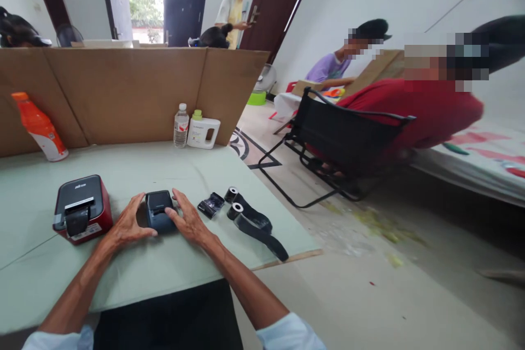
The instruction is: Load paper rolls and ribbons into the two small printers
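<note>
A small dark label printer (161,219) rests on the pale green tabletop between both hands. My left hand (130,225) curves around its left side, with fingertips at the back corner and the thumb near the front edge. On the opposite side, my right hand (189,219) grips it, fingers along the edge and thumb lying on top. A larger red and black printer (82,209) stands left of my left hand, a dark strip coming from its front. To the right lie a small black plastic-looking piece (210,205) and two rolls of black tape (246,214), their ends unrolled.
A cardboard screen (135,95) closes the table's back. Before it stand an orange bottle (41,128), a clear water bottle (181,126) and a white jug (204,132). Right of the table edge is a black folding chair (348,126) with a seated person in red. Other people sit or stand beyond.
</note>
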Demonstrator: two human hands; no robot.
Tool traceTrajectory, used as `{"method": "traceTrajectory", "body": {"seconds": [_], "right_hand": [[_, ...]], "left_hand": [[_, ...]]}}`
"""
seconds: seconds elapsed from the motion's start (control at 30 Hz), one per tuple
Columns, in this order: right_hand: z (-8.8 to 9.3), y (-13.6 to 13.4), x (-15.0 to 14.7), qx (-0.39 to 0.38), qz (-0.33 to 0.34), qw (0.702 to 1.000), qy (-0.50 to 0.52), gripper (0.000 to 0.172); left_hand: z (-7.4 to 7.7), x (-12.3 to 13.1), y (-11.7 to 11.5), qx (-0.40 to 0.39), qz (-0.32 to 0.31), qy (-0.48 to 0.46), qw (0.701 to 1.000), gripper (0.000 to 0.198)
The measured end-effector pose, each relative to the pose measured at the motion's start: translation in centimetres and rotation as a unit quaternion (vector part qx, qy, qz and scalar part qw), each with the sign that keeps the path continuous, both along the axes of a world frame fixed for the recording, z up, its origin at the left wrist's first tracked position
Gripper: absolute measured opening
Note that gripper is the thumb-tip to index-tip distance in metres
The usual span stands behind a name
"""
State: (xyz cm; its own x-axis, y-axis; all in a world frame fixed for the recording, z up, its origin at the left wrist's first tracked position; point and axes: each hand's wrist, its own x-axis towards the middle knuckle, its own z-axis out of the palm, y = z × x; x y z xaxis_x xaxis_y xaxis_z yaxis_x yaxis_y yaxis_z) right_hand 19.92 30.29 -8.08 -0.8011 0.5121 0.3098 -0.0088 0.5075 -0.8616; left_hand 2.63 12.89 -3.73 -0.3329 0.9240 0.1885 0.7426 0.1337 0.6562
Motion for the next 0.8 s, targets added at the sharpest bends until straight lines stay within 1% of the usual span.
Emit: {"method": "traceTrajectory", "body": {"seconds": [0.07,0.13,0.27,0.37,0.53,0.7,0.8], "right_hand": [[-0.1,0.4,-0.9,-0.006,-0.004,1.000,0.021,0.067],[-0.3,0.5,-1.7,-0.009,-0.014,0.999,0.028,0.062],[-0.9,0.1,-2.4,-0.004,-0.045,0.998,0.044,0.058],[-1.3,-0.2,-2.3,-0.004,-0.050,0.997,0.061,0.054],[-1.4,-0.3,-2.1,-0.003,-0.048,0.997,0.066,0.055],[-1.6,-0.2,-2.3,0.000,-0.053,0.996,0.066,0.057],[-1.7,-0.3,-2.3,0.001,-0.057,0.996,0.062,0.059]], "left_hand": [[-0.3,0.4,-0.7,0.003,0.009,0.003,1.000,0.102],[-0.6,0.7,-1.0,0.002,0.013,0.015,1.000,0.095],[-1.4,0.9,-1.2,-0.015,0.025,0.036,0.999,0.094],[-1.4,1.0,-1.2,-0.033,0.028,0.049,0.998,0.094],[-0.8,1.5,-1.4,-0.044,0.024,0.064,0.997,0.089],[-1.0,2.0,-1.8,-0.054,0.045,0.065,0.995,0.088],[-1.0,2.0,-2.0,-0.060,0.040,0.058,0.996,0.084]]}}
